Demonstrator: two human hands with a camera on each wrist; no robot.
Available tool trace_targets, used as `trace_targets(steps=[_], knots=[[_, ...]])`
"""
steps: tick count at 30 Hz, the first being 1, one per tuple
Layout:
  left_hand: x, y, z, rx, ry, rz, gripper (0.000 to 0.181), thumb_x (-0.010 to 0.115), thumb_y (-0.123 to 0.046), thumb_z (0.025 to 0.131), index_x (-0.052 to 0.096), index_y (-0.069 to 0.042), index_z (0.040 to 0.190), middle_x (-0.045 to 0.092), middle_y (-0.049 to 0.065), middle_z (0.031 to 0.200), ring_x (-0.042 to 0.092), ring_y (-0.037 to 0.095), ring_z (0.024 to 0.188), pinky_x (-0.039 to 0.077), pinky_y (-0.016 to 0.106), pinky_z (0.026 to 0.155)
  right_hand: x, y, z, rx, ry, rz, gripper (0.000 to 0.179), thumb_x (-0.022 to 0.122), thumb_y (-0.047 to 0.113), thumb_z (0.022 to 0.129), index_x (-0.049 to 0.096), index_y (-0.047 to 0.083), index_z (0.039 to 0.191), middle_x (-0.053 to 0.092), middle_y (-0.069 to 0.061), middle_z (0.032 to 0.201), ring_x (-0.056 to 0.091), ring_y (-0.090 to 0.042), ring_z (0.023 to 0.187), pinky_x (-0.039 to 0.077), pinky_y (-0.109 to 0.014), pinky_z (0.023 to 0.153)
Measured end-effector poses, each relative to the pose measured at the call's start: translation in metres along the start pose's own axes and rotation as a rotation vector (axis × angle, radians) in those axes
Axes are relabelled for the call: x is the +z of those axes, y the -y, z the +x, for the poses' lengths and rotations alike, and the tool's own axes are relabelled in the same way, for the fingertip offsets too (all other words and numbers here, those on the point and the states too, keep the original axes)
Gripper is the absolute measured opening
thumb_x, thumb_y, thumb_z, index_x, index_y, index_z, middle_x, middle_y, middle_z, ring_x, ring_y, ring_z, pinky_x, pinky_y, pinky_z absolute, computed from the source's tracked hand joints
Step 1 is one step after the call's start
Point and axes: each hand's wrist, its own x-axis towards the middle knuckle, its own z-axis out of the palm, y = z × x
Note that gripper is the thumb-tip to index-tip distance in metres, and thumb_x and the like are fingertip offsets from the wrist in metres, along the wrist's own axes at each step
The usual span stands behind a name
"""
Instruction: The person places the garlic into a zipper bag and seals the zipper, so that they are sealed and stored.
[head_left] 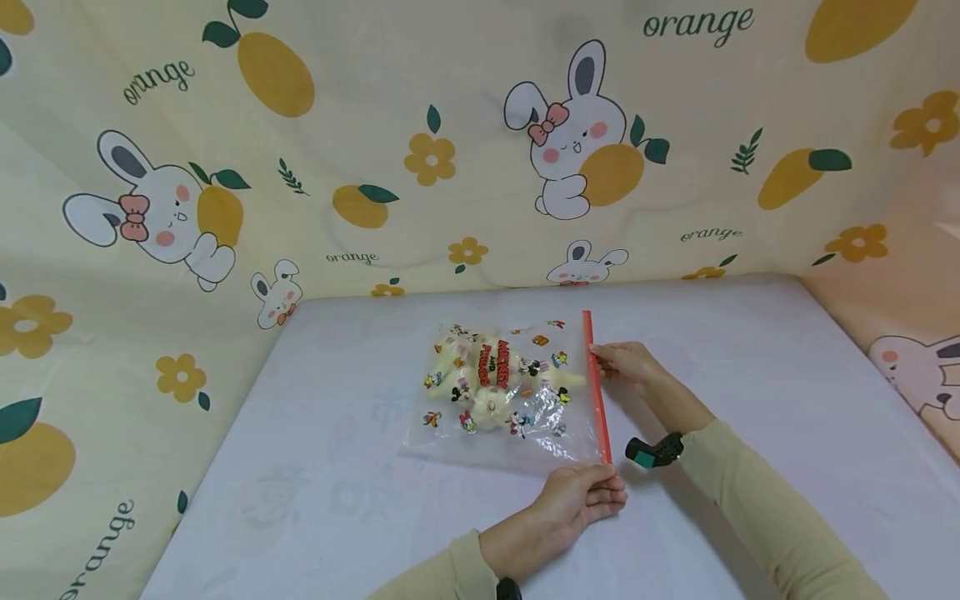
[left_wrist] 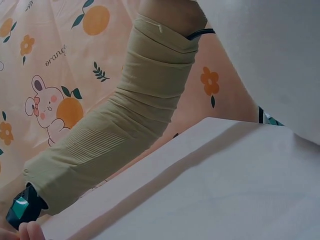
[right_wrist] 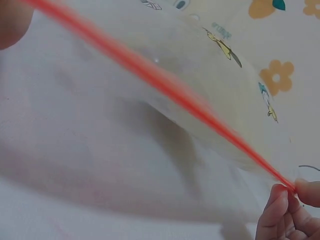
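A clear zip-top bag (head_left: 420,433) printed with small cartoon figures and red lettering lies on the white table, a lumpy cream-coloured thing (head_left: 491,407) inside it. Along its right side runs a red seal strip (head_left: 596,392). At the strip's far end my right hand (head_left: 626,362) pinches it between thumb and fingers; the right wrist view also shows this right hand (right_wrist: 292,212) pinching the strip. My left hand (head_left: 566,508) grips the near corner by the strip's other end. Only fingertips of the left hand (left_wrist: 31,232) show in the left wrist view.
The white table (head_left: 315,467) meets a cream cloth backdrop (head_left: 465,100) with rabbits and oranges behind and at both sides. A black wrist camera (head_left: 654,451) sits on the right wrist, and another (head_left: 507,589) shows at the left wrist.
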Motion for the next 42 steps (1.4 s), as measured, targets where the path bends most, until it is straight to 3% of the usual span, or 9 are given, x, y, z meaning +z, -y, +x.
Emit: trace_targets(steps=[9,16,25,32,42], knots=[[0.0,0.0,0.0,-0.005,0.005,0.001,0.021,0.059,-0.015,0.093,0.066,0.002,0.103,0.067,-0.001,0.075,0.066,0.008,0.074,0.057,0.038,0.095,-0.001,0.001,0.002,-0.005,-0.004,0.026,0.048,0.053,0.03,0.098,0.051,-0.006,0.129,0.056,0.01,0.071,0.053,-0.005,0.07,0.049,-0.014,0.067],[0.0,0.001,-0.001,-0.002,0.008,-0.005,0.016,0.059,-0.015,0.093,0.067,-0.002,0.096,0.066,-0.002,0.074,0.066,0.008,0.074,0.057,0.038,0.094,-0.002,0.0,0.005,-0.001,-0.005,0.046,0.047,0.054,0.029,0.098,0.051,-0.006,0.129,0.057,0.01,0.073,0.054,-0.004,0.07,0.05,-0.014,0.068],[0.0,0.002,-0.001,0.03,0.024,-0.003,0.018,0.059,-0.016,0.093,0.066,-0.001,0.098,0.066,-0.003,0.073,0.065,0.007,0.072,0.057,0.038,0.095,-0.002,0.001,0.009,0.005,-0.037,0.029,0.045,0.053,0.029,0.098,0.052,-0.004,0.128,0.059,0.012,0.072,0.055,-0.004,0.072,0.048,-0.016,0.07],[-0.001,0.004,0.0,0.044,0.032,-0.006,0.018,0.059,-0.013,0.092,0.066,0.001,0.1,0.064,-0.004,0.07,0.064,0.006,0.07,0.058,0.035,0.091,-0.002,0.002,0.01,0.011,-0.03,0.051,0.036,0.054,0.027,0.098,0.055,-0.001,0.12,0.058,0.011,0.072,0.054,-0.004,0.071,0.05,-0.015,0.069],[-0.002,0.004,0.0,0.045,0.041,-0.008,0.024,0.059,-0.014,0.092,0.064,0.005,0.107,0.065,-0.004,0.071,0.064,0.006,0.07,0.058,0.036,0.092,-0.003,0.006,0.013,0.02,-0.055,0.02,0.05,0.053,0.031,0.098,0.05,-0.003,0.133,0.057,0.011,0.075,0.053,-0.005,0.074,0.047,-0.016,0.069]])
